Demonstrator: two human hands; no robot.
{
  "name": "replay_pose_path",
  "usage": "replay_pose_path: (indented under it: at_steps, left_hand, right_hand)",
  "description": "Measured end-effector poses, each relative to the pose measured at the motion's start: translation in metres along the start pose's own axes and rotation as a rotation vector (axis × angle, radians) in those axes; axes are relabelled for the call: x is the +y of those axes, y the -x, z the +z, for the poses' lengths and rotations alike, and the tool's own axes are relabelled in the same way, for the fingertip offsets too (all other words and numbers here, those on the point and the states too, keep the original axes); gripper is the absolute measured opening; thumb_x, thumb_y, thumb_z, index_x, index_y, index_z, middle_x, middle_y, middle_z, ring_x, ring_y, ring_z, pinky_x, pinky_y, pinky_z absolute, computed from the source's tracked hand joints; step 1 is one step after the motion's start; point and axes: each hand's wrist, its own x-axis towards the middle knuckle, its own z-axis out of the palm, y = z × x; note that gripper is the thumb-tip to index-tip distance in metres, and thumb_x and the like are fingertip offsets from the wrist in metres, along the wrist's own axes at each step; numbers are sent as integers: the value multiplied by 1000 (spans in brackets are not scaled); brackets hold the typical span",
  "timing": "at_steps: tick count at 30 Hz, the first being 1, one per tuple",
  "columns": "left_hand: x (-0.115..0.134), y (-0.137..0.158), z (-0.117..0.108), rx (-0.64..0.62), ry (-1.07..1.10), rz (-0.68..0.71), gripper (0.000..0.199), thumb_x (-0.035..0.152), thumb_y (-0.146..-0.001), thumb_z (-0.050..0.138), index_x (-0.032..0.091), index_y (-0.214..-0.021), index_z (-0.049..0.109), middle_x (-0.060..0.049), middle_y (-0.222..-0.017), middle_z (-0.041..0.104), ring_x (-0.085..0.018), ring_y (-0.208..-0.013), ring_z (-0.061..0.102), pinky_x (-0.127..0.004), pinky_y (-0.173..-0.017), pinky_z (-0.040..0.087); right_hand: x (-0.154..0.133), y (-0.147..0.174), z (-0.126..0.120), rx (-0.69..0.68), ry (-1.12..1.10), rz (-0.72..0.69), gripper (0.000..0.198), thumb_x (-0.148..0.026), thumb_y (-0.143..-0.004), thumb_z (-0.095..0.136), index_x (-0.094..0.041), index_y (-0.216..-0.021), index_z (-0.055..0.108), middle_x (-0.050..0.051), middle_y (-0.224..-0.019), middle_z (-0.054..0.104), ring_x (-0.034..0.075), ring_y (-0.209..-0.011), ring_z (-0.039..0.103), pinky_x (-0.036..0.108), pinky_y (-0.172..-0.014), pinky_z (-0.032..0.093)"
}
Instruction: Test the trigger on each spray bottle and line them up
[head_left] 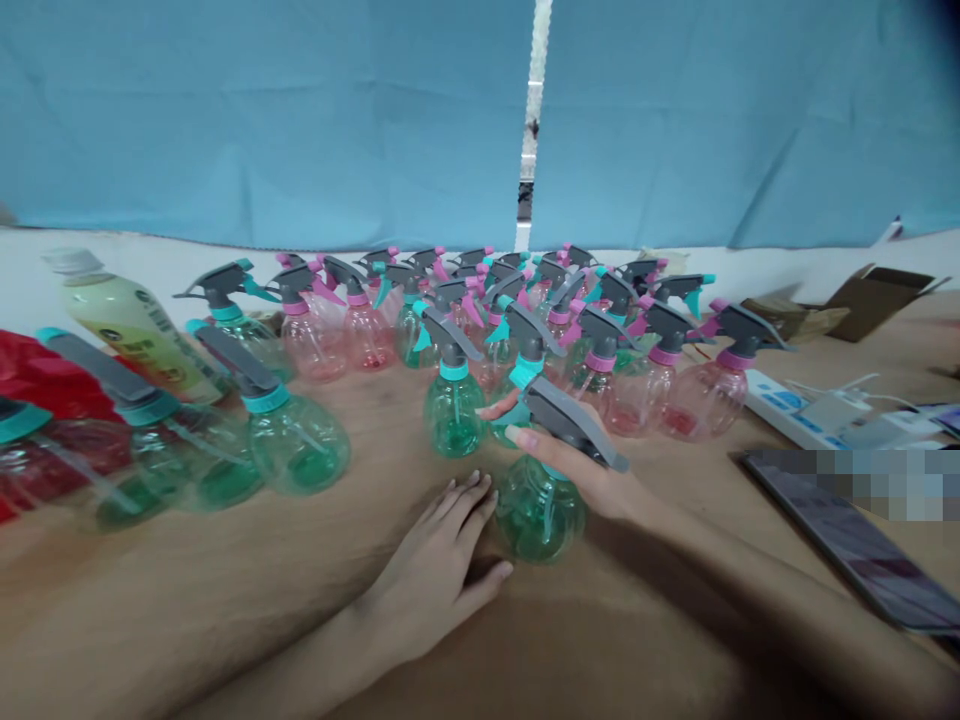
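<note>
A clear green spray bottle (538, 518) with a grey sprayer head and a turquoise nozzle and collar stands in front of me on the table. My right hand (596, 488) is closed around its neck, just below the grey head, with part of the fingers hidden behind it. To the left of this bottle, my left hand (442, 555) lies flat on the wood, fingers stretched out and holding nothing. Another green spray bottle (454, 415) stands just beyond my hands. Behind it, green and pink spray bottles (679, 395) are crowded together in rows.
On the left, several green spray bottles (298, 445) stand near a drink bottle (139, 320) and a red bag (52, 390). A power strip (787, 410), a dark phone or tablet (840, 540) and an open cardboard box (874, 305) lie to the right. Blue sheeting (337, 120) covers the wall.
</note>
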Motion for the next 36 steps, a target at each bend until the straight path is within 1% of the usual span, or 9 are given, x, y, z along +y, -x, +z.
replay_pose_path:
  at_steps: [4, 7, 11, 13, 15, 18, 25, 29, 36]
  left_hand:
    - [0, 0, 1, -10, -6, -3, 54, 45, -93, 49, 12, -134, 43, -16, -145, 39, -31, -133, 36, -49, -106, 34]
    - [0, 1, 0, -18, -19, -4, 55, 46, -93, 48, 10, -134, 42, -17, -144, 39, -31, -133, 35, -49, -106, 33]
    - [1, 0, -1, -16, -11, -1, 53, 46, -93, 49, 10, -133, 44, -17, -144, 40, -31, -133, 36, -49, -106, 33]
    - [1, 0, -1, -11, -4, 1, 52, 45, -93, 49, 11, -132, 45, -16, -143, 41, -31, -133, 36, -49, -106, 34]
    - [1, 0, -1, -6, -1, 2, 52, 45, -93, 49, 12, -132, 45, -16, -144, 40, -31, -133, 36, -49, -106, 34]
    - [1, 0, 0, -8, -3, 1, 52, 45, -93, 49, 12, -133, 44, -17, -144, 40, -31, -133, 36, -49, -105, 34]
    - [1, 0, -1, -34, -26, 0, 53, 44, -93, 50, 11, -133, 43, -17, -144, 39, -30, -133, 35, -49, -106, 33]
    - [1, 0, -2, -43, -27, -3, 54, 45, -93, 49, 9, -133, 43, -18, -144, 39, -31, -133, 35, -50, -106, 33]
    - [1, -1, -2, -27, -13, 0, 53, 45, -93, 49, 11, -132, 44, -17, -143, 41, -31, -133, 36, -49, -106, 34]
  right_hand:
    - [-1, 0, 0, 4, 6, 10, 20, -42, -86, 57, -27, -98, 62, -1, -82, 62, 13, -57, 50, 31, -64, 44]
    - [0, 0, 0, 5, -2, -1, 20, -41, -85, 58, -26, -99, 62, 0, -87, 64, 13, -59, 51, 31, -66, 44]
    - [1, 0, 1, 1, -9, 4, 21, -41, -85, 58, -26, -100, 62, 0, -92, 66, 14, -63, 55, 33, -73, 47]
    - [2, 0, 1, 3, -41, 9, 21, -40, -85, 59, -26, -100, 63, 1, -93, 66, 15, -70, 59, 35, -78, 48]
    - [2, 0, 2, 2, -92, 6, 20, -38, -84, 60, -26, -99, 63, 1, -98, 66, 17, -82, 62, 35, -82, 49]
    - [2, 0, 2, 1, -129, -7, 18, -36, -83, 61, -26, -98, 63, 2, -103, 66, 18, -93, 63, 35, -87, 49]
    - [2, -1, 3, 8, -152, 3, 17, -33, -83, 63, -24, -97, 63, 3, -102, 66, 18, -93, 62, 37, -91, 48]
    - [4, -1, 3, 3, -172, -8, 17, -33, -83, 62, -24, -98, 62, 3, -102, 65, 18, -94, 61, 36, -90, 48]
    - [7, -1, 3, 3, -140, -7, 17, -34, -84, 62, -24, -98, 62, 2, -97, 65, 16, -80, 60, 35, -83, 48]
